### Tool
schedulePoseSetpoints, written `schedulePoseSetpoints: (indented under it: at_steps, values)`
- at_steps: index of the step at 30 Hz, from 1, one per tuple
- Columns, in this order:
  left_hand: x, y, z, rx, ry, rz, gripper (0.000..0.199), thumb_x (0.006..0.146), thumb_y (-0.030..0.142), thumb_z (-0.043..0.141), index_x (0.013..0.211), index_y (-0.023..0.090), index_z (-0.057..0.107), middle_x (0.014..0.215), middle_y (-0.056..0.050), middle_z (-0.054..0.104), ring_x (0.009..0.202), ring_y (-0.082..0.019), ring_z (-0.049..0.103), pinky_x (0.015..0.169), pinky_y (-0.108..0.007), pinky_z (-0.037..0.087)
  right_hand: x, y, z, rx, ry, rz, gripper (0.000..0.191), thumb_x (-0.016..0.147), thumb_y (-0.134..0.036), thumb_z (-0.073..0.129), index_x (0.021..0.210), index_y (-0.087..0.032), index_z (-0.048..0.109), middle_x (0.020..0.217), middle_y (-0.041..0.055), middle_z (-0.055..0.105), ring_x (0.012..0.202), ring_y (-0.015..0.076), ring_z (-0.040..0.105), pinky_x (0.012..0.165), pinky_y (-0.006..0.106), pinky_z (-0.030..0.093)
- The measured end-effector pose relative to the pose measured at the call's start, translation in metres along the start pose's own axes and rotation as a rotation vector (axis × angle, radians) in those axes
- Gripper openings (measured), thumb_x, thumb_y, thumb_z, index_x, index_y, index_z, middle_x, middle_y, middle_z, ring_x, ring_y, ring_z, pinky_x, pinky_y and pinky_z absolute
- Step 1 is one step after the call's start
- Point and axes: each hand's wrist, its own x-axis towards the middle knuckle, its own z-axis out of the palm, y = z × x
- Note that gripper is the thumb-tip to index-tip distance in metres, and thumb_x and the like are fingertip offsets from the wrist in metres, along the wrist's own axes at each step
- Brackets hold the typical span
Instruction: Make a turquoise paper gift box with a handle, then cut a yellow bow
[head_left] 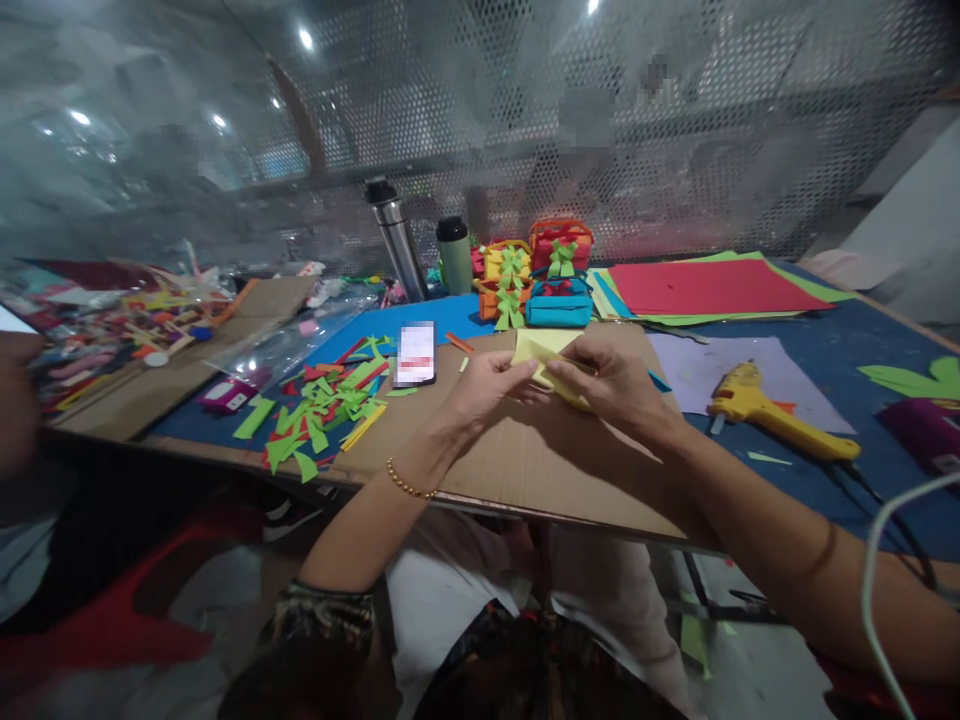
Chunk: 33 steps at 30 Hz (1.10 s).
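Both hands hold a piece of yellow paper (534, 345) above a brown cardboard sheet (480, 450). My left hand (491, 385) pinches its left side between thumb and fingers. On the right side, my right hand (611, 375) grips the folded part of the paper. Some of the folds are hidden behind my fingers. Just behind the paper stand small boxes in several colours, among them a blue box (560, 302) and a red box (562, 245), decorated with bows. A phone (415, 352) with a lit screen lies left of my hands.
Green and red paper scraps (330, 400) are piled at left. A yellow glue gun (776, 410) lies on lilac paper (675, 360), its cable trailing right. Behind stand a steel flask (401, 245), a green bottle (454, 260) and red sheets (705, 288). A white cable (870, 580) crosses at right.
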Motion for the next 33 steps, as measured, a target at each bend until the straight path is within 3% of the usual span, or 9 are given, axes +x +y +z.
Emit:
schedulePoseSetpoints:
  at_steps: [4,7,13,19,22,28,33]
  values:
    - [-0.001,0.004,0.001,0.021,0.133,0.166,0.021,0.089,0.023,0.074,0.104,0.017,0.06,0.068,0.001,0.071,0.06,-0.016,0.075,0.061,-0.023,0.053,0.006,0.004,-0.003,-0.029,0.11,-0.034,0.048,0.088,-0.06,0.063,0.061,-0.021,0.059,0.055,-0.0009,0.05,0.056,0.0129,0.04,0.054,0.028,0.032]
    - [-0.003,0.007,0.002,0.08,0.186,0.253,0.014,0.091,0.015,0.069,0.099,0.017,0.058,0.072,0.005,0.066,0.059,-0.012,0.074,0.059,-0.02,0.05,0.007,0.004,-0.004,-0.049,0.133,-0.061,0.049,0.089,-0.06,0.062,0.059,-0.021,0.058,0.053,-0.0014,0.047,0.055,0.0128,0.038,0.053,0.028,0.031]
    - [0.0,0.005,0.001,0.089,0.183,0.169,0.022,0.09,0.023,0.075,0.086,0.017,0.055,0.068,0.006,0.06,0.057,-0.011,0.072,0.056,-0.02,0.046,0.003,-0.001,-0.003,-0.114,0.121,-0.089,0.054,0.092,-0.067,0.058,0.061,-0.023,0.058,0.054,0.0005,0.05,0.055,0.015,0.041,0.054,0.03,0.032]
    - [-0.001,0.006,-0.003,0.069,0.163,0.097,0.027,0.087,0.031,0.08,0.088,0.016,0.057,0.073,0.003,0.065,0.059,-0.012,0.073,0.058,-0.02,0.048,0.002,0.003,-0.003,-0.166,0.15,-0.13,0.059,0.094,-0.073,0.053,0.062,-0.024,0.061,0.055,0.0022,0.052,0.055,0.017,0.044,0.054,0.031,0.033]
    - [-0.002,0.007,-0.004,0.068,0.12,0.126,0.029,0.086,0.033,0.081,0.087,0.016,0.057,0.075,0.004,0.064,0.059,-0.012,0.073,0.057,-0.02,0.049,0.002,0.008,-0.004,-0.163,0.128,-0.159,0.058,0.094,-0.072,0.055,0.064,-0.024,0.064,0.057,0.0023,0.054,0.056,0.0174,0.047,0.055,0.031,0.034]
    - [-0.003,0.01,-0.005,0.119,0.096,0.169,0.021,0.088,0.021,0.076,0.078,0.015,0.058,0.066,0.002,0.064,0.066,-0.013,0.074,0.065,-0.022,0.052,0.003,0.009,-0.007,-0.17,0.111,-0.164,0.058,0.095,-0.072,0.053,0.066,-0.023,0.065,0.06,0.0032,0.056,0.059,0.0184,0.05,0.057,0.032,0.036]
    - [-0.006,0.008,0.0,0.11,0.192,0.154,0.016,0.087,0.009,0.069,0.079,0.016,0.057,0.067,-0.002,0.07,0.064,-0.013,0.072,0.064,-0.022,0.051,0.005,0.005,-0.007,-0.187,0.076,-0.222,0.058,0.096,-0.069,0.054,0.058,-0.025,0.055,0.055,0.0016,0.049,0.053,0.0174,0.043,0.054,0.033,0.032]
